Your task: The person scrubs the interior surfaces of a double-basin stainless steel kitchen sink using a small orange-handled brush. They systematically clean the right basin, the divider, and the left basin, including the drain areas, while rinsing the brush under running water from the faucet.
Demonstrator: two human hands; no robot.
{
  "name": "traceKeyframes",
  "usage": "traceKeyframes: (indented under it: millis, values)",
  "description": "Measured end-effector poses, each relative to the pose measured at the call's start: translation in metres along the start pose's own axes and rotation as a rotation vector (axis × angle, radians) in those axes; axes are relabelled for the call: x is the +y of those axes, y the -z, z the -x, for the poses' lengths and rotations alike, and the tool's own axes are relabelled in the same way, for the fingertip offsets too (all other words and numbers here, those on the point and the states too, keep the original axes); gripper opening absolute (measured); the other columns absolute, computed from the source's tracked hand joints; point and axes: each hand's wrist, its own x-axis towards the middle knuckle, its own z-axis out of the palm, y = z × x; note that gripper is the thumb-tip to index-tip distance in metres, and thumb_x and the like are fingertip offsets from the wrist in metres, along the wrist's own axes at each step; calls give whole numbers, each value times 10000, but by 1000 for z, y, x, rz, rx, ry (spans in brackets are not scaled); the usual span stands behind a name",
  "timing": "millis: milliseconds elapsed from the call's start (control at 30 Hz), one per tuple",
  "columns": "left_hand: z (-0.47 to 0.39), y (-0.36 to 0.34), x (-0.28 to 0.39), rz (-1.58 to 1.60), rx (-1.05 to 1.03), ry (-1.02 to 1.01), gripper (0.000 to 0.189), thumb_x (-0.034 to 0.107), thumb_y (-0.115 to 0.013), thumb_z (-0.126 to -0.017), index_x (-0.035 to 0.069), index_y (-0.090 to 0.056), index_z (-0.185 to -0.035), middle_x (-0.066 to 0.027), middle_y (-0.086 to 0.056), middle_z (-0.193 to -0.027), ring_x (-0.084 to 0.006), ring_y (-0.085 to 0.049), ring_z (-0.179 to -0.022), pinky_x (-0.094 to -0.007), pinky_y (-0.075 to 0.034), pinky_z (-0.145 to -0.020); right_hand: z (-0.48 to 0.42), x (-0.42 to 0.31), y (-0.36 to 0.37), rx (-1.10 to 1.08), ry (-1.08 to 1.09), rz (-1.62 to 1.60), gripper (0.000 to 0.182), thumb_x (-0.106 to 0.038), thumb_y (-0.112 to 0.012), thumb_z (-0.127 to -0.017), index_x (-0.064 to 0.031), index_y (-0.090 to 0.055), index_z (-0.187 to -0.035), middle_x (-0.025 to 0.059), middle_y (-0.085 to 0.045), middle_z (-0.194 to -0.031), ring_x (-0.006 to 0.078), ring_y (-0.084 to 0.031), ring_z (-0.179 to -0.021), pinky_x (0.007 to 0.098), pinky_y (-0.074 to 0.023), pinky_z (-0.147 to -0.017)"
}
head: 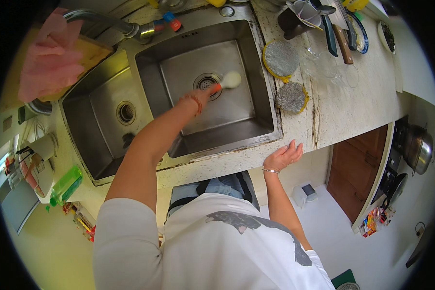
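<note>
My left hand [202,97] is over the larger basin of a stainless steel double sink [217,123], holding a short utensil with an orange handle and a pale rounded head [232,79]. Motion blurs it, so I cannot tell whether it is a brush. It hangs beside the drain strainer [207,85], and contact with the basin floor cannot be made out. At the counter's front edge, my right hand [283,156] rests with its fingers loosely spread and nothing in them.
Two round scouring pads [281,59] lie right of the sink. Beyond them are clear glasses [320,65], knives [342,45] and a dark utensil holder [291,25]. A chrome faucet [105,18] and pink cloth [50,58] are at left; a green bottle [67,185] stands near the front.
</note>
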Motion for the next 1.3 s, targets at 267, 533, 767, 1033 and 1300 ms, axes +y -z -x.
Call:
traceKeyframes:
  millis: [267, 533, 767, 1033, 1300]
  values:
    - [-25, 45, 59, 681, -29, 374, 410, 312, -243, -889, 290, -186, -1294, -176, -534, -1023, -257, -550, -892, -357, -411, -748, 1, 4, -2, 14, 18, -29, 326, -40, -386, -813, 29, -430, -1129, 190, -251, -1292, 371, -182, -1209, 493, -173, -980]
    - [35, -13, 71, 97, -115, 32, 713, 17, -349, -815, 371, -3, -1329, -217, -531, -1046, -322, -574, -875, -411, -439, -758, 1, 2, 0, -10, 8, 5, 323, -38, -380, -821, 24, -416, -1136, 205, -243, -1298, 369, -185, -1210, 488, -189, -977]
    - [27, -42, 57, 100, -347, 13, 941, -91, -544, -664, 361, -58, -1330, -161, -530, -1097, -314, -545, -966, -402, -437, -778, 2, -1, -2, -18, 20, 14, 318, -49, -380, -828, 10, -421, -1137, 210, -264, -1292, 369, -203, -1203, 480, -192, -977]
    - [47, -25, 85, -216, -326, -187, 890, -16, -613, -652, 334, -146, -1324, -114, -526, -1113, -302, -550, -953, -388, -461, -737, 3, 5, -4, 11, 13, 26, 315, -53, -389, -826, 10, -429, -1131, 212, -279, -1281, 369, -221, -1194, 478, -202, -972]
    - [80, 21, 52, -557, -448, -196, 777, 51, -565, -727, 356, -157, -1313, -96, -541, -1051, -259, -571, -897, -367, -488, -651, 3, 6, -2, 21, -10, 37, 304, -59, -395, -825, 14, -443, -1117, 206, -282, -1276, 367, -228, -1189, 474, -205, -972]
